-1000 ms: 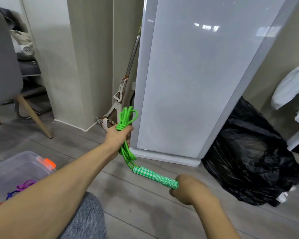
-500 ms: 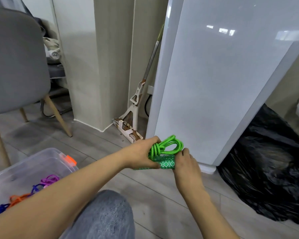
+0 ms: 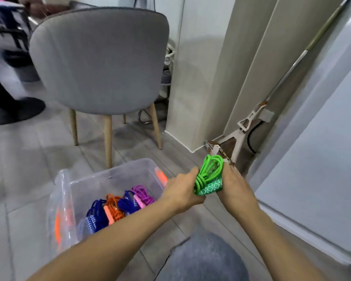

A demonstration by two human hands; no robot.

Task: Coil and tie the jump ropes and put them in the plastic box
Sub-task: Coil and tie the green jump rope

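I hold the coiled green jump rope (image 3: 209,177) in the air just right of the plastic box (image 3: 114,179), left hand (image 3: 182,191) wrapped round its loops and right hand (image 3: 233,185) clasping its handles, apparently so the bundle stays tight for tying.

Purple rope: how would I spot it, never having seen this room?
Find the grey chair; a clear box stands on the floor before it. Inside, the purple rope lies at the row's right end, beside a blue rope. No other is purple.
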